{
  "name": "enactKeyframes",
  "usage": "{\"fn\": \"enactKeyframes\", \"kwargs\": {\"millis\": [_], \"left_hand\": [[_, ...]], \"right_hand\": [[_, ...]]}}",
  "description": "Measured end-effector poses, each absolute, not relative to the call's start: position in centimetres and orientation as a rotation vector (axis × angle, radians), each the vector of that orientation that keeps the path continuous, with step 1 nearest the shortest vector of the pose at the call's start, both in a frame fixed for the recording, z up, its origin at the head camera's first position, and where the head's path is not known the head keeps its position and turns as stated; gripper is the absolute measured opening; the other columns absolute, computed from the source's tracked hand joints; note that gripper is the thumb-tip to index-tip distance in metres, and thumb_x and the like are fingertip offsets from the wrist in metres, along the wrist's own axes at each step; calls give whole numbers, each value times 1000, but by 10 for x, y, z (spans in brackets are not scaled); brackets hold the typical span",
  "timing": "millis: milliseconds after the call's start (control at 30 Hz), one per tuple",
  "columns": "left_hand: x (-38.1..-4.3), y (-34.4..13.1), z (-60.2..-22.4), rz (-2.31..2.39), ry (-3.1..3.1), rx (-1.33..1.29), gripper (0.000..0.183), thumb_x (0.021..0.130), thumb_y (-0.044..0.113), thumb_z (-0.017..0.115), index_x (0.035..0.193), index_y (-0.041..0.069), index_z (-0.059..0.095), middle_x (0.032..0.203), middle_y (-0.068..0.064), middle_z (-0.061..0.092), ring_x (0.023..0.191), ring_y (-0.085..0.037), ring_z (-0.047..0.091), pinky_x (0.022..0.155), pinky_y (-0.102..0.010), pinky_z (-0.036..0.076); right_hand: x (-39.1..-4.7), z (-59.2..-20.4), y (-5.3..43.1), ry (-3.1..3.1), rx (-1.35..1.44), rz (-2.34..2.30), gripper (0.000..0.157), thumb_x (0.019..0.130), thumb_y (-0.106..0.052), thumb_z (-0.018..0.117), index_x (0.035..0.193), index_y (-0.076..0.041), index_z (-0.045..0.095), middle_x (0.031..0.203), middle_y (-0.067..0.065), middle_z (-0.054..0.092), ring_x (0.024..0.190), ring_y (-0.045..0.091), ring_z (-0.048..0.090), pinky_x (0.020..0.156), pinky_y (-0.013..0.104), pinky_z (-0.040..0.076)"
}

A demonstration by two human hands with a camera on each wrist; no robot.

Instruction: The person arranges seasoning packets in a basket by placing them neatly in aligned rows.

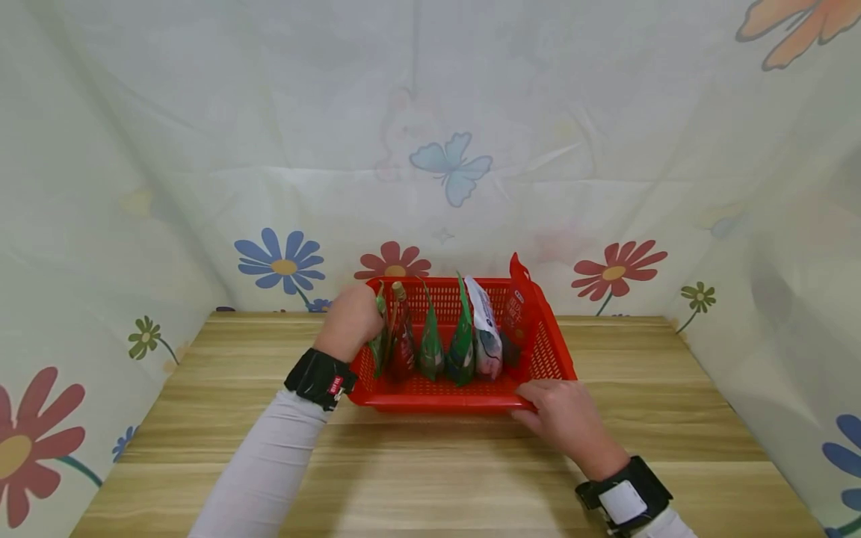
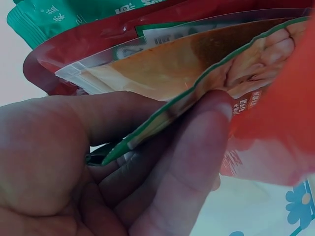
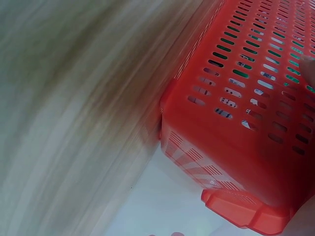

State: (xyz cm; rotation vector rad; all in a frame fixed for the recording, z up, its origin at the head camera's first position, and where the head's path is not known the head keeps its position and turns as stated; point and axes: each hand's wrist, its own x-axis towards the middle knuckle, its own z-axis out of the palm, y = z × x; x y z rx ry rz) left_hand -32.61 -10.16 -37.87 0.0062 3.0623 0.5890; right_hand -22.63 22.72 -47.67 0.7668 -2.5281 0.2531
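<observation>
A red plastic basket with slotted walls stands on the table, holding a row of upright food packets. At its left end my left hand reaches over the rim and pinches a green-edged food packet between thumb and fingers. Close beside that one stands a dark red packet. My right hand grips the basket's front right corner, fingers over the rim. In the right wrist view, a bit of that hand shows against the slotted front wall.
Further right in the basket are a green packet, another green packet, a white packet and a tall red packet. The wood-grain table ends at a flower-printed cloth wall behind the basket.
</observation>
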Motion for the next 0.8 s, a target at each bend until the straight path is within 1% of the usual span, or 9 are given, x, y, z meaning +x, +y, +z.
{"fn": "enactKeyframes", "kwargs": {"millis": [67,200,267,367,467,567,700,800], "left_hand": [[-325,-101,-378,589,3062,17,19,89,11,75,104,-1,73,82,-11,69,74,-25,64,66,-31,56],[-324,-102,-378,631,3057,28,23,87,10,77,107,0,72,87,-12,70,75,-25,65,71,-35,61],[-324,-102,-379,610,3062,26,22,86,9,77,106,0,73,88,-12,71,76,-25,65,72,-36,61],[-324,-103,-379,548,3077,45,16,86,7,75,100,-1,73,88,-12,70,75,-25,65,70,-35,60],[-325,-104,-379,519,3079,69,8,87,6,72,92,0,73,84,-11,69,73,-25,65,64,-32,57],[-323,-106,-378,517,3065,76,7,87,6,71,88,0,72,81,-11,67,70,-24,63,60,-29,53],[-317,-110,-376,567,3016,78,14,89,13,74,88,-1,71,74,-10,65,65,-22,63,56,-27,52],[-311,-113,-375,642,2982,97,25,91,21,76,82,-1,70,63,-6,58,58,-19,60,53,-24,49]], "right_hand": [[-226,-477,227,-2523,769,253,35,68,-33,96,93,-15,80,84,0,79,74,15,75,73,38,64],[-225,-476,226,-2519,771,250,34,68,-33,96,92,-15,79,84,-1,79,74,14,75,73,37,64],[-225,-476,226,-2519,769,248,34,69,-33,96,92,-16,79,84,-1,79,74,14,74,73,37,64],[-225,-475,225,-2520,763,248,33,69,-33,96,92,-15,80,84,-1,79,73,14,74,72,37,64],[-225,-474,224,-2520,764,248,33,69,-32,96,92,-15,79,83,-1,78,72,14,74,71,36,64],[-226,-474,224,-2522,765,239,32,70,-33,95,91,-15,79,83,-1,78,72,13,74,71,36,63],[-227,-475,225,-2519,762,245,32,70,-34,95,91,-16,79,83,-2,78,72,13,74,71,35,63],[-226,-475,226,-2517,765,250,32,69,-33,96,90,-17,79,82,-2,78,71,13,73,71,35,63]]}}
